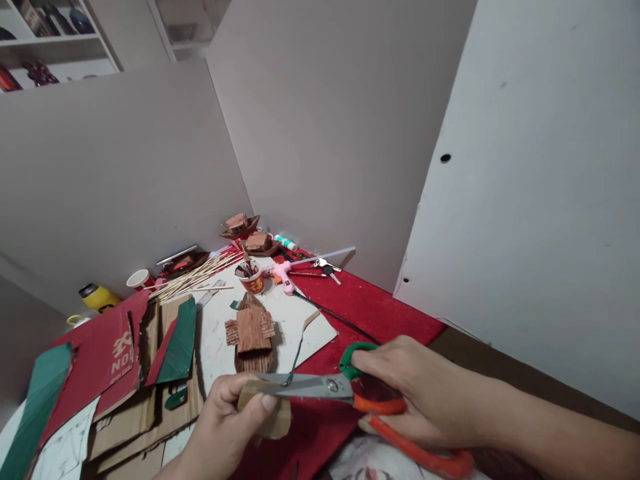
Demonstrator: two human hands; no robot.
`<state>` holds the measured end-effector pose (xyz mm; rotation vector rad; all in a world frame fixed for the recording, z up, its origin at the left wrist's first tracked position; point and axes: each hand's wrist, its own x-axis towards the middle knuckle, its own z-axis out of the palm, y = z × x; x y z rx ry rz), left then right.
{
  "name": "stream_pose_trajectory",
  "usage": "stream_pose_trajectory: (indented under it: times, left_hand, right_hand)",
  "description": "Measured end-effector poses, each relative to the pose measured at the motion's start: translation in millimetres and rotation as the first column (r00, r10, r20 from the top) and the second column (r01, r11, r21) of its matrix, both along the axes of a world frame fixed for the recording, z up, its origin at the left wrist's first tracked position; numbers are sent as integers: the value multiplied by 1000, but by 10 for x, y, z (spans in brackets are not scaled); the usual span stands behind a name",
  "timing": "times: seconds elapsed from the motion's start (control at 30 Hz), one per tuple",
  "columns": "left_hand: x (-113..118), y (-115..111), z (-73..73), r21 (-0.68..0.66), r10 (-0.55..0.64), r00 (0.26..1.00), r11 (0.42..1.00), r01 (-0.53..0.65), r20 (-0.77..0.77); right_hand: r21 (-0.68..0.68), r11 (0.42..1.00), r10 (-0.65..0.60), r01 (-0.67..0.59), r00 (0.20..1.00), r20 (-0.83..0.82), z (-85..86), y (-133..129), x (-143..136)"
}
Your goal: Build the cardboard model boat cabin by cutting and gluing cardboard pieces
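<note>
My left hand (223, 423) pinches a small tan cardboard piece (280, 421) between thumb and fingers, low in the middle of the head view. From the right, my right hand (420, 383) grips scissors (320, 387) with green and orange-red handles. Their blades lie across the top edge of the cardboard, close to my left thumb. A narrow dark green strip (300, 343) curls upward from the blades. Just beyond my left hand, a brown cardboard model boat (253, 331) with a corrugated roof rests on a white board (220, 340).
Cut red, green and brown cardboard (117, 347) is piled at left. Farther back are wooden sticks (187, 279), a red paper cup (253, 280), a pink glue gun (283, 275), keys (327, 269) and more model boats (239, 225). Grey partitions (325, 133) enclose the red-covered table.
</note>
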<state>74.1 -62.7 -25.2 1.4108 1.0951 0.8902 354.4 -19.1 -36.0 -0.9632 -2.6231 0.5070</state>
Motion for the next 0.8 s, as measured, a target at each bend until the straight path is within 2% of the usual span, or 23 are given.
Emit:
stream_pose_trajectory:
  times: [0.1,0.3,0.43,0.57,0.8]
  left_hand:
    - [38,-15,12,-10,-47,999,999,47,0]
    - [50,-23,-5,-21,-9,1000,1000,8,-13]
    - [45,-7,-12,-69,-43,998,997,40,-37]
    - [10,8,-56,-98,-90,995,992,85,-51]
    - [0,15,-67,-208,-98,985,970,126,140]
  right_hand:
    - [-2,1000,10,-10,1000,-2,-20,5,-21]
    - [-45,998,38,-40,998,-57,-121,9,-14]
    - [-9,999,51,-51,997,-59,-186,15,29]
    - [39,999,38,-38,999,-15,-162,10,53]
    - [-36,999,-12,13,1000,25,-73,3,68]
